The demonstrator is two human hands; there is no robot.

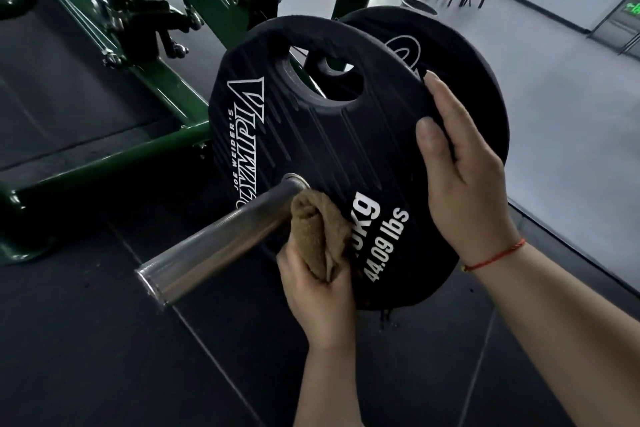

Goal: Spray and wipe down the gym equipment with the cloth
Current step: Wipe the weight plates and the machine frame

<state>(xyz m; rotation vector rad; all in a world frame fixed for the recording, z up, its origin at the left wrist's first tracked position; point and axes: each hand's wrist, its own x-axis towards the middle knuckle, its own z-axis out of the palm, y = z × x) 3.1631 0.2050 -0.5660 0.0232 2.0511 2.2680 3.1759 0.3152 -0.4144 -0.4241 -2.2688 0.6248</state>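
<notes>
A black weight plate (311,135) with white lettering sits on a steel sleeve (214,246) that juts toward me. My left hand (318,302) grips a bunched brown cloth (320,229) and presses it to the plate's face, right beside the sleeve's base. My right hand (464,184) holds the plate's right rim, thumb on the front face and fingers wrapped over the edge. A second black plate (450,55) sits behind the first. No spray bottle is in view.
The green machine frame (166,80) with springs and bolts stands at the left and back. Black rubber floor tiles (86,340) lie below, and a pale floor (571,114) spreads at the right. Small wet drops (386,317) hang under the plate's bottom edge.
</notes>
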